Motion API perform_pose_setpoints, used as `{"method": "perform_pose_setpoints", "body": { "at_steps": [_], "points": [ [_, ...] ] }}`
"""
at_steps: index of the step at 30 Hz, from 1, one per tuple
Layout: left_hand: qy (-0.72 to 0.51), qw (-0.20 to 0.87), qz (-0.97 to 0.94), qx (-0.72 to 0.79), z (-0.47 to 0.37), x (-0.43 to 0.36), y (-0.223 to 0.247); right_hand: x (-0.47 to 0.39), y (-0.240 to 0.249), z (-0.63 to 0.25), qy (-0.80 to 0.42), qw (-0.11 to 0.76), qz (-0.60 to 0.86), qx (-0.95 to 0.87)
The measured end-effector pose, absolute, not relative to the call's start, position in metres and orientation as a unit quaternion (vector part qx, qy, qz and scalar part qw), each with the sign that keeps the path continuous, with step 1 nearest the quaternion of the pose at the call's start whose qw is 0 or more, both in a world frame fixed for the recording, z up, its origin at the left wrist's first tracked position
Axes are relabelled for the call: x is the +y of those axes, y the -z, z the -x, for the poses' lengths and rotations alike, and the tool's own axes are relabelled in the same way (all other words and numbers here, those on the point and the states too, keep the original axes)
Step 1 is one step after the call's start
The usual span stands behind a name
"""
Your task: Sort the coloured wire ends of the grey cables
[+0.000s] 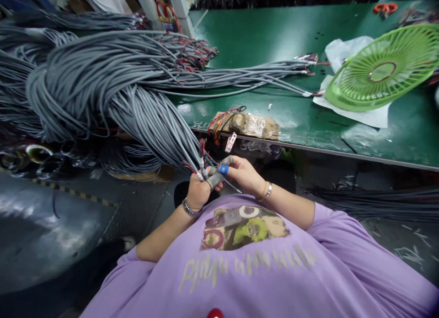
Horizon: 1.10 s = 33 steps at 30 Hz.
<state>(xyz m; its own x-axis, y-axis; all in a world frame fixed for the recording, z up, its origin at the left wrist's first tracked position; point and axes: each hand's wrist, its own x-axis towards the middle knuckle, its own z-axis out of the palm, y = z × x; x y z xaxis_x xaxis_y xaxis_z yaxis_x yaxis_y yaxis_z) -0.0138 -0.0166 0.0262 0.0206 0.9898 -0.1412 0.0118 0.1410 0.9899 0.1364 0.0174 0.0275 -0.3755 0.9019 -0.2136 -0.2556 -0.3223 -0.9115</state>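
A green fan (382,71) overlaps white paper (375,116) on a table (254,34).

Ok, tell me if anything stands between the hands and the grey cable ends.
Nothing visible blocks them: the left hand holds some cable ends, and the right hand is close beside them, wearing finger wraps.

Purple shirt (240,288), pale lettering (247,264) across it, unreadable

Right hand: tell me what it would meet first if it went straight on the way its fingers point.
Probably the left hand, with the cable ends it holds close behind; depth among the fingers is unclear.
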Motion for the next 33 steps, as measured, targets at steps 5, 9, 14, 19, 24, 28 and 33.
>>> {"method": "perform_pose_setpoints", "body": {
  "at_steps": [5, 9, 14, 19, 24, 28, 33],
  "points": [
    [-0.487, 0.525, -0.456, 0.528, 0.013, -0.018, -0.023, 0.013, -0.022, -0.132, -0.743, 0.428, 0.379, -0.347],
    [-0.483, 0.523, -0.459, 0.531, 0.015, -0.017, -0.02, 0.014, -0.02, -0.13, -0.754, 0.426, 0.368, -0.339],
    [-0.517, 0.516, -0.423, 0.536, 0.015, -0.018, -0.017, 0.015, -0.018, -0.13, -0.758, 0.418, 0.366, -0.342],
    [-0.549, 0.522, -0.397, 0.518, 0.011, -0.017, -0.021, 0.013, -0.018, -0.129, -0.764, 0.415, 0.366, -0.333],
    [-0.569, 0.518, -0.38, 0.513, 0.009, -0.016, -0.023, 0.012, -0.015, -0.13, -0.766, 0.414, 0.369, -0.326],
    [-0.576, 0.515, -0.373, 0.513, 0.008, -0.016, -0.024, 0.01, -0.016, -0.131, -0.766, 0.411, 0.375, -0.322],
    [-0.573, 0.513, -0.38, 0.514, 0.01, -0.015, -0.023, 0.008, -0.018, -0.132, -0.774, 0.397, 0.369, -0.327]
  ]
}}
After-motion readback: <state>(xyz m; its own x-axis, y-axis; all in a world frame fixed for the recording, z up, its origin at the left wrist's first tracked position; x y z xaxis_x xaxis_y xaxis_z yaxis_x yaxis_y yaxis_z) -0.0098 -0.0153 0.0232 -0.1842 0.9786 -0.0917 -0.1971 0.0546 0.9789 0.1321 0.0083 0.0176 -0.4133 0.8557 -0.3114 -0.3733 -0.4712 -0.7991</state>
